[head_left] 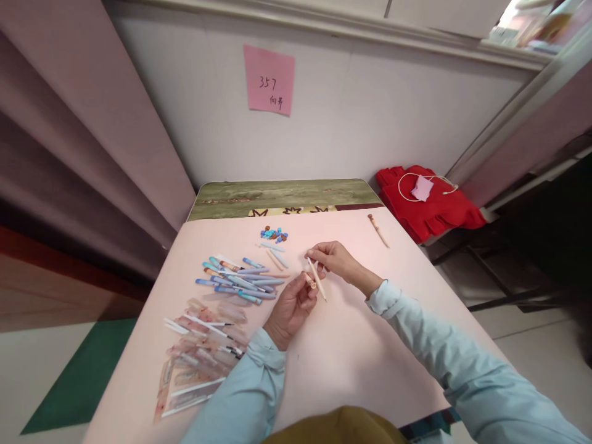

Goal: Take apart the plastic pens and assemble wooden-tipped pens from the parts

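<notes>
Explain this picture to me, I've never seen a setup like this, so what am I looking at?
There is no machine here, just a person's two bare hands in light blue sleeves. The single picture comes from a camera worn on the head, looking forward and down.

On the pale pink table surface lie a pile of mostly blue pen parts, clear plastic pieces with white sticks, small blue and brown bits, and, off to the right, a brown-topped pen.

The left hand holds a short orange tube. The right hand is at the upper end of a pale pointed barrel; its exact grip is unclear.
</notes>
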A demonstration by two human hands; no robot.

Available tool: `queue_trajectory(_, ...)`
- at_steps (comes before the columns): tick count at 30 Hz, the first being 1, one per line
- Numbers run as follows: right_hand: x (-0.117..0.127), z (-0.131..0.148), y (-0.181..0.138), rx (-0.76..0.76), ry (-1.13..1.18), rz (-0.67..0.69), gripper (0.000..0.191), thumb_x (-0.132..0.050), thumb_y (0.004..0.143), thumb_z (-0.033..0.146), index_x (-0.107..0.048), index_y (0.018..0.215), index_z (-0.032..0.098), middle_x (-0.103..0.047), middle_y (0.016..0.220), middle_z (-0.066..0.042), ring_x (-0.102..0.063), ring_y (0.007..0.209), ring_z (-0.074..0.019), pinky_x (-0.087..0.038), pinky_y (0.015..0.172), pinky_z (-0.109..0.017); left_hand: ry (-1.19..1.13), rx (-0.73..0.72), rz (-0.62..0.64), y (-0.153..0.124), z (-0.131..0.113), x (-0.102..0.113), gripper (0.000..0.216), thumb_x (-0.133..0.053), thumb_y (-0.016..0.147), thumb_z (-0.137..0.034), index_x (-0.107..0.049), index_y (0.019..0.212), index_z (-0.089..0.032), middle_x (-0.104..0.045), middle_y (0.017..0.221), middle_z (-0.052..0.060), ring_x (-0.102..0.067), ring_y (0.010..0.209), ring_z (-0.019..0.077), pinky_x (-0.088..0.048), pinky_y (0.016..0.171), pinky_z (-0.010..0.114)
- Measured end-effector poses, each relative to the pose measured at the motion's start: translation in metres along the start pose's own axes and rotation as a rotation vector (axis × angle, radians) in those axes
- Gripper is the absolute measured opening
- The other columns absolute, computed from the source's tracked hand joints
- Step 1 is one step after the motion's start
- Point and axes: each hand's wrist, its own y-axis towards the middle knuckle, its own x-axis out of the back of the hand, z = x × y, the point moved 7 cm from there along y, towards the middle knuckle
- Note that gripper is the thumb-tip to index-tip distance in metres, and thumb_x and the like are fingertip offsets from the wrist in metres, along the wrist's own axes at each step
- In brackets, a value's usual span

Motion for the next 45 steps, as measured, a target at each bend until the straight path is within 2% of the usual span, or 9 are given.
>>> queue_trajectory(3, 0.01, 0.001, -0.018, 0.013, -0.058, -0.122, 0.026, -0.059, 0.086, 0.038, -0.068, 0.098, 0.017, -0.067, 0.075, 0.0, -0.061, 0.049, -0.0091, -0.041, 0.047, -0.019, 0.022, -0.019, -0.02, 0.0, -0.001, 0.0, 0.013, -0.069, 0.084, -0.024, -0.066, 0.086, -0.011, -0.065, 0.092, 0.008, -0.047, 0.057, 0.0035, -0.033, 0.038, 0.009)
queue_trajectory(7, 0.02, -0.002, -0.059, 0.039, -0.267, -0.309, 0.031, -0.06, 0.086, 0.046, -0.066, 0.079, 0.017, -0.069, 0.07, -0.003, -0.064, 0.055, -0.0126, -0.045, 0.053, -0.021, 0.094, -0.085, -0.042, -0.001, -0.007, -0.001, 0.016, -0.069, 0.084, -0.025, -0.066, 0.081, -0.01, -0.066, 0.093, 0.01, -0.047, 0.058, 0.004, -0.033, 0.039, 0.011)
queue_trajectory(12, -0.007, -0.029, -0.089, -0.038, -0.05, -0.245, 0.033, -0.07, 0.077, 0.049, -0.064, 0.082, 0.017, -0.068, 0.067, -0.003, -0.063, 0.058, -0.0147, -0.047, 0.054, -0.023, 0.141, -0.125, -0.064, 0.001, -0.008, -0.001, 0.02, -0.071, 0.082, -0.029, -0.069, 0.083, -0.009, -0.064, 0.077, 0.006, -0.045, 0.055, 0.0046, -0.032, 0.039, 0.012)
queue_trajectory(16, -0.019, -0.041, -0.088, -0.046, 0.048, -0.314, 0.032, -0.074, 0.073, 0.047, -0.064, 0.082, 0.018, -0.065, 0.063, -0.001, -0.058, 0.055, -0.0137, -0.043, 0.049, -0.022, 0.114, -0.087, -0.057, 0.001, -0.004, 0.0, 0.021, -0.071, 0.083, -0.029, -0.07, 0.088, -0.009, -0.06, 0.064, 0.002, -0.044, 0.049, 0.004, -0.035, 0.04, 0.012)
queue_trajectory(20, -0.01, -0.041, -0.098, -0.014, 0.109, -0.41, 0.028, -0.068, 0.079, 0.045, -0.064, 0.083, 0.018, -0.065, 0.067, -0.002, -0.06, 0.059, -0.0149, -0.048, 0.055, -0.025, 0.024, -0.098, -0.101, 0.0, -0.007, 0.004, 0.013, -0.07, 0.084, -0.023, -0.068, 0.087, -0.01, -0.069, 0.096, 0.008, -0.061, 0.069, 0.0071, -0.045, 0.049, 0.013)
queue_trajectory(22, 0.0, -0.032, -0.114, 0.037, 0.03, -0.477, 0.024, -0.067, 0.081, 0.042, -0.066, 0.085, 0.019, -0.064, 0.066, -0.001, -0.06, 0.06, -0.0148, -0.049, 0.057, -0.025, -0.021, -0.107, -0.114, 0.001, -0.008, 0.005, 0.01, -0.068, 0.085, -0.021, -0.068, 0.085, -0.011, -0.068, 0.111, 0.009, -0.064, 0.078, 0.0086, -0.049, 0.055, 0.015)
queue_trajectory(29, 0.007, 0.013, -0.168, 0.311, -0.471, -0.635, 0.011, -0.062, 0.086, 0.028, -0.07, 0.087, 0.021, -0.058, 0.062, 0.002, -0.053, 0.054, -0.0111, -0.044, 0.051, -0.022, -0.102, -0.105, -0.126, 0.003, -0.006, 0.009, 0.007, -0.064, 0.088, -0.019, -0.066, 0.086, -0.012, -0.069, 0.105, 0.008, -0.063, 0.071, 0.0073, -0.051, 0.056, 0.017)
queue_trajectory(35, -0.001, 0.023, -0.171, 0.444, -0.676, -0.655, 0.01, -0.057, 0.089, 0.022, -0.066, 0.092, 0.02, -0.064, 0.069, 0.0, -0.057, 0.056, -0.0106, -0.048, 0.056, -0.022, -0.056, -0.133, -0.157, 0.001, -0.008, 0.007, 0.008, -0.065, 0.088, -0.019, -0.066, 0.084, -0.012, -0.07, 0.101, 0.007, -0.063, 0.067, 0.0069, -0.051, 0.054, 0.017)
queue_trajectory(45, 0.002, 0.024, -0.172, 0.44, -0.756, -0.648, 0.013, -0.055, 0.09, 0.024, -0.067, 0.093, 0.02, -0.067, 0.072, 0.0, -0.061, 0.057, -0.0102, -0.048, 0.056, -0.021, 0.095, -0.19, -0.146, -0.001, -0.012, 0.0, 0.014, -0.073, 0.081, -0.024, -0.066, 0.082, -0.012, -0.07, 0.1, 0.008, -0.062, 0.068, 0.0067, -0.048, 0.056, 0.017)
